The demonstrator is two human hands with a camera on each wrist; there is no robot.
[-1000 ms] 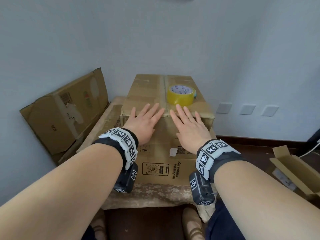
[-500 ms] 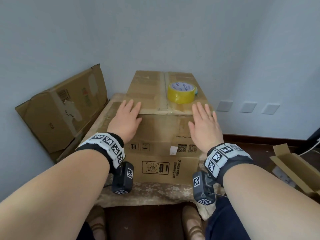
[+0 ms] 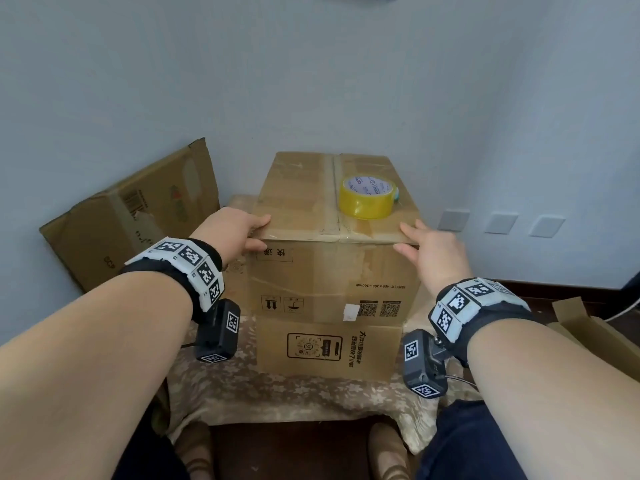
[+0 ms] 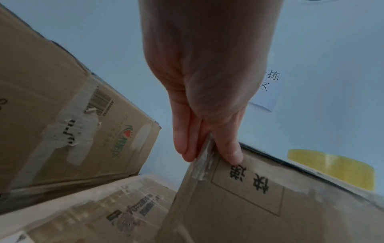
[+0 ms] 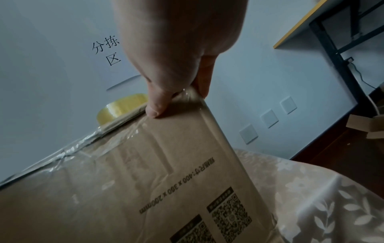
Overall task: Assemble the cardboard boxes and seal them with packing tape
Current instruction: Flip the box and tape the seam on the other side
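A closed brown cardboard box (image 3: 332, 278) (image 4: 270, 205) (image 5: 124, 189) stands on a cloth-covered table, its top seam taped. A yellow tape roll (image 3: 367, 199) (image 4: 332, 167) (image 5: 122, 105) lies on its top, right of the seam. My left hand (image 3: 261, 233) (image 4: 207, 151) pinches the near left top corner, thumb on the front face and fingers along the left side. My right hand (image 3: 412, 237) (image 5: 178, 100) grips the near right top corner the same way, thumb in front and fingers round the right side.
A flattened box (image 3: 325, 348) lies under the upright one on the floral tablecloth (image 3: 277, 393). Another flattened box (image 3: 131, 216) leans on the left wall. An open small carton (image 3: 588, 334) sits on the floor at right. Walls close in behind and to the right.
Both hands slid apart from the middle of the box's near top edge to its two near corners and took hold there. The tape roll stayed on top.
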